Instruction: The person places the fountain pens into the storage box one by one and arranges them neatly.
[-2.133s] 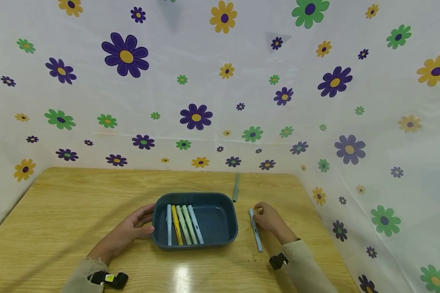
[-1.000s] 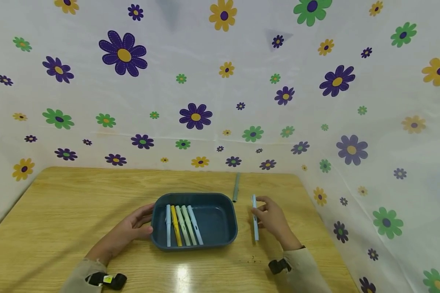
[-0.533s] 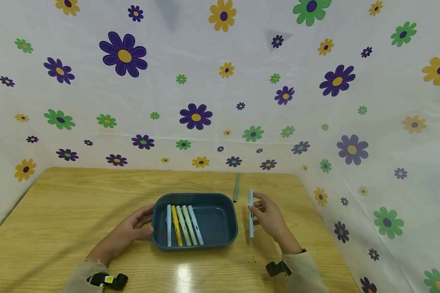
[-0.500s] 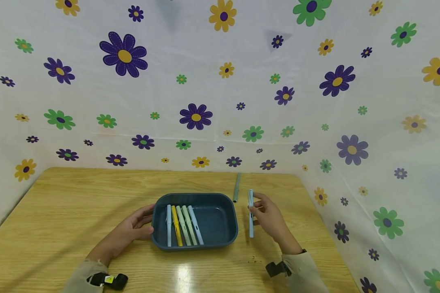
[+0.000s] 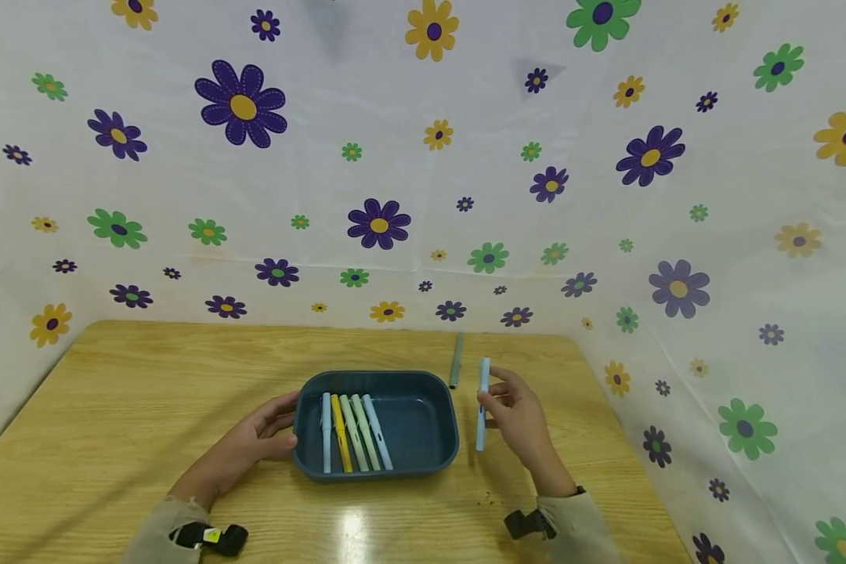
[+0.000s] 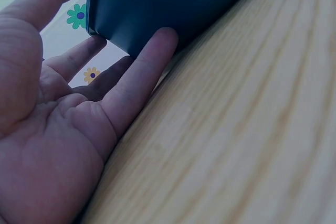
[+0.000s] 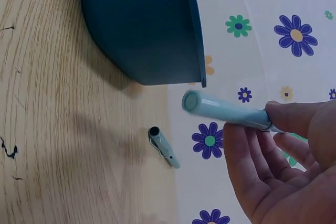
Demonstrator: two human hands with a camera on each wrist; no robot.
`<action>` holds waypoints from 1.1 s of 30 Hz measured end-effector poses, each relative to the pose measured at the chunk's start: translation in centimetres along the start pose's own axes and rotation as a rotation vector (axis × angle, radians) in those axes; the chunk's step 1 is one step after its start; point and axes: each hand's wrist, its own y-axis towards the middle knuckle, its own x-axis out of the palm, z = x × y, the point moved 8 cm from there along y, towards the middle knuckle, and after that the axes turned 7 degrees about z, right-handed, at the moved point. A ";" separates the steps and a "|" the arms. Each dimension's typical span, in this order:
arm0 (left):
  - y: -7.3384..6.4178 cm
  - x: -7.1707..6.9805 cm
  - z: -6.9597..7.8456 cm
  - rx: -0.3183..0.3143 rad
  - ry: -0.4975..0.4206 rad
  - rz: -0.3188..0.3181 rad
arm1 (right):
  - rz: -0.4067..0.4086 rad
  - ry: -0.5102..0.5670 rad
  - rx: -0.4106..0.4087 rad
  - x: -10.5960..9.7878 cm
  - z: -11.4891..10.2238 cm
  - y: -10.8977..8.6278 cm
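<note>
A dark blue rectangular box [image 5: 423, 435] sits mid-table. Inside, side by side in its left half, lie several pens: light blue [image 5: 327, 439], yellow [image 5: 341, 439] and pale green among them. My left hand [image 5: 243, 446] touches the box's left end with thumb and fingertips; the left wrist view shows its fingers [image 6: 139, 77] rather straight against the outer wall. To the right of the box, my right hand [image 5: 525, 423] pinches a light blue pen [image 5: 484, 376] between thumb and fingers, raised over the table. In the right wrist view this pen [image 7: 226, 111] points one end toward the camera's left.
A grey-green pen [image 5: 456, 362] lies on the wooden table [image 5: 183, 368] behind the box's right end. Small dark marks [image 5: 489, 499] dot the wood at front right. A flower-patterned sheet [image 5: 303, 180] walls the back and sides.
The light blue pen lay slanted on the table at my right fingertips; it is now gripped, lifted, more upright and slightly nearer the box. The left hand and box have stayed put.
</note>
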 end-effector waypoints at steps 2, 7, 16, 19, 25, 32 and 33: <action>0.0 0.0 0.0 0.001 -0.003 -0.002 | 0.012 0.014 -0.006 0.0 -0.1 -0.1; 0.0 0.0 0.0 -0.009 -0.009 -0.004 | 0.024 0.049 -0.013 0.4 -0.4 -0.4; 0.0 0.1 0.0 -0.008 -0.023 -0.012 | 0.024 0.069 -0.045 1.6 -0.8 -1.0; 0.0 0.1 0.0 -0.005 -0.020 -0.006 | 0.018 0.064 -0.055 2.0 -1.2 -1.2; 0.0 0.0 0.1 -0.004 -0.017 -0.002 | 0.032 0.053 -0.073 2.4 -1.9 -1.5; -0.1 0.0 0.0 -0.012 -0.012 0.007 | 0.043 0.080 -0.091 2.7 -2.5 -1.6; 0.0 0.0 0.0 -0.013 -0.009 0.006 | 0.042 0.080 -0.094 2.9 -2.5 -1.7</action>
